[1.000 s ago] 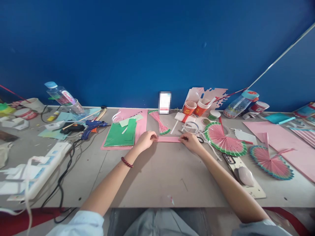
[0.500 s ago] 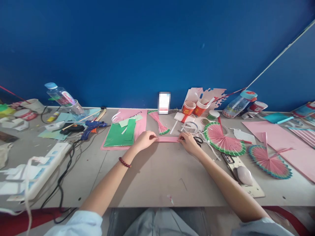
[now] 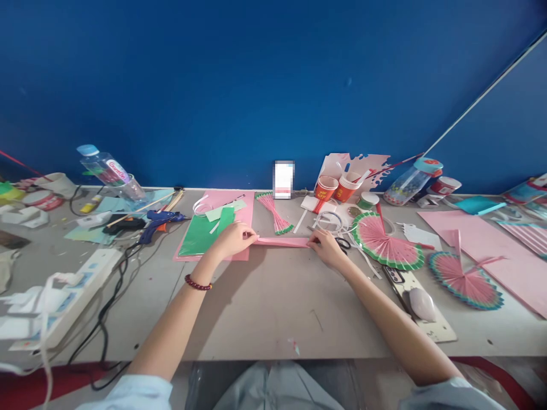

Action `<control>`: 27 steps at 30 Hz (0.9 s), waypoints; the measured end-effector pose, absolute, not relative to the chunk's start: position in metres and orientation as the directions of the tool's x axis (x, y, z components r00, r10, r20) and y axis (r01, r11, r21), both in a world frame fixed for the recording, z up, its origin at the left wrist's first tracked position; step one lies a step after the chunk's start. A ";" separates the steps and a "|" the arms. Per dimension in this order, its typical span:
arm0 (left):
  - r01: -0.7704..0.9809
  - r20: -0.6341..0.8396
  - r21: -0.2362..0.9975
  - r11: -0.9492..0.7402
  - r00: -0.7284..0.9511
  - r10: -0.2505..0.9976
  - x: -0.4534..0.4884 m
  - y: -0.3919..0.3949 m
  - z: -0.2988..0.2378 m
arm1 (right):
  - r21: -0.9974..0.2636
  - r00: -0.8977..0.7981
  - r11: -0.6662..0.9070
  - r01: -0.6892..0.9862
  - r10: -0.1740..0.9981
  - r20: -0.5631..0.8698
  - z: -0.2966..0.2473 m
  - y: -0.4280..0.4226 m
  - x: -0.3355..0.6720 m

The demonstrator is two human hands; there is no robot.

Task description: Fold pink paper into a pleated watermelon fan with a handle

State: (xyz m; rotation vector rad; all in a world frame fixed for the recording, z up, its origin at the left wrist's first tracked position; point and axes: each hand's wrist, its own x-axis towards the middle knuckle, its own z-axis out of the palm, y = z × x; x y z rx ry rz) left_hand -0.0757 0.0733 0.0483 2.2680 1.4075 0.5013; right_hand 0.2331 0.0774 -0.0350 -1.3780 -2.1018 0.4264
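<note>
A long narrow strip of folded pink paper stretches between my hands, just above the grey table. My left hand pinches its left end between thumb and fingers. At the other end, my right hand pinches the strip, beside black-handled scissors that it partly hides. Behind the strip lies a pleated pink paper piece with green edges, narrowed at its middle. Under and behind my left hand are a green paper pack and a pink sheet.
To the right lie a watermelon-patterned paper fan, a blue-edged fan and a mouse on a phone box. Red paper cups stand behind. On the left are a blue glue gun, a power strip and black cables.
My left hand has moved left along the strip, so a longer stretch of pink paper shows between my hands. My right hand stays almost where it was.
</note>
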 end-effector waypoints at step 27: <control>0.784 -0.129 0.570 -0.245 0.380 0.916 -0.080 0.084 0.024 | -0.548 -0.275 0.395 0.737 0.916 0.291 -0.034 0.077 0.234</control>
